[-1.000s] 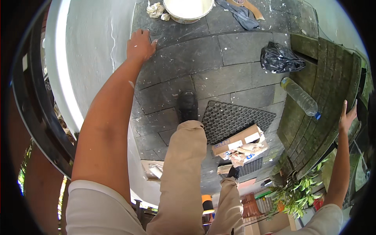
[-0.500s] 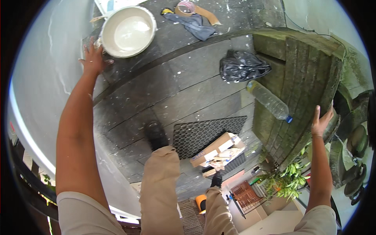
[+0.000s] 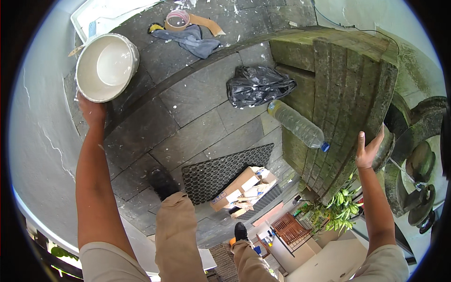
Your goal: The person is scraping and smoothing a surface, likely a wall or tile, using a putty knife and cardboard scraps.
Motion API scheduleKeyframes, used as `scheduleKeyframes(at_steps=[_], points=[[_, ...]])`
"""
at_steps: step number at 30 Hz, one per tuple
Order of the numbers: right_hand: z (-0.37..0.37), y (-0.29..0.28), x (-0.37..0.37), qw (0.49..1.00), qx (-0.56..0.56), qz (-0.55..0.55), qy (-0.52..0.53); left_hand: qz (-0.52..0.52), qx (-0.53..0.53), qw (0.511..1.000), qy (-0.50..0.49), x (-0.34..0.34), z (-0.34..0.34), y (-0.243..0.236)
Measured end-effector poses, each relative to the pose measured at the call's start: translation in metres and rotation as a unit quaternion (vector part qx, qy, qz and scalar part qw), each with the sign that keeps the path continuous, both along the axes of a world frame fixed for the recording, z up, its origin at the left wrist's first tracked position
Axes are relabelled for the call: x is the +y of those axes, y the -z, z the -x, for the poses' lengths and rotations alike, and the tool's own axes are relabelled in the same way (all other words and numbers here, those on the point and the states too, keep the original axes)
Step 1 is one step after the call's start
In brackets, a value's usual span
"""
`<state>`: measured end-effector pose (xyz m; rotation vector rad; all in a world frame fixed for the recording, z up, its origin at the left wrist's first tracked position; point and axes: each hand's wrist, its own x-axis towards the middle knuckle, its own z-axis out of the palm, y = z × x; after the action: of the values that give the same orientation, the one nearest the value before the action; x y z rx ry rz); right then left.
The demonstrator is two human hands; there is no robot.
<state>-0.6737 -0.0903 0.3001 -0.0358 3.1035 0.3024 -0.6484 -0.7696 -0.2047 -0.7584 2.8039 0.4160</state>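
Bringing the left hand point(image 3: 93, 112) in against the near side of the bucket point(image 3: 89, 70), well to the left of the bag point(image 3: 258, 88). Half a second ago, splayed in plain sight beside the bucket; now tucked against it, with fingers hidden. Cannot tell how far curled, nor whether gripping the bucket or only touching it. Cannot tell either whether lifting it at all or leaving it on the paving point(image 3: 188, 136). Judging by the change, probably past reaching and into handling the bucket, pale and smeared inside. Keeping the right hand point(image 3: 369, 150) well to the right of the bag, at the outer edge of the ledge point(image 3: 347, 94), much as before: half open, thumb apart from fingers, with nothing seen in it. Cannot tell how firmly leaning there. Leaving the tape point(image 3: 209, 24) and cloth point(image 3: 195, 43) alone, beyond and left of the bag; likewise the bottle point(image 3: 300, 124), just beside the bag on its near right, and the mat point(image 3: 223, 171), nearer than the bag.
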Motion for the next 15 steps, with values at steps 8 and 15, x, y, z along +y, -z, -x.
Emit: scheduleKeyframes(at_steps=[8, 15], points=[[0.004, -0.001, -0.008, 1.000, 0.006, -0.004, -0.010, -0.014, 0.091, 0.996, 0.009, -0.017, -0.056, -0.102], [0.000, -0.004, -0.009, 0.995, 0.078, 0.023, -0.049, -0.161, 0.037, 0.986, -0.016, 0.066, -0.141, -0.226]])
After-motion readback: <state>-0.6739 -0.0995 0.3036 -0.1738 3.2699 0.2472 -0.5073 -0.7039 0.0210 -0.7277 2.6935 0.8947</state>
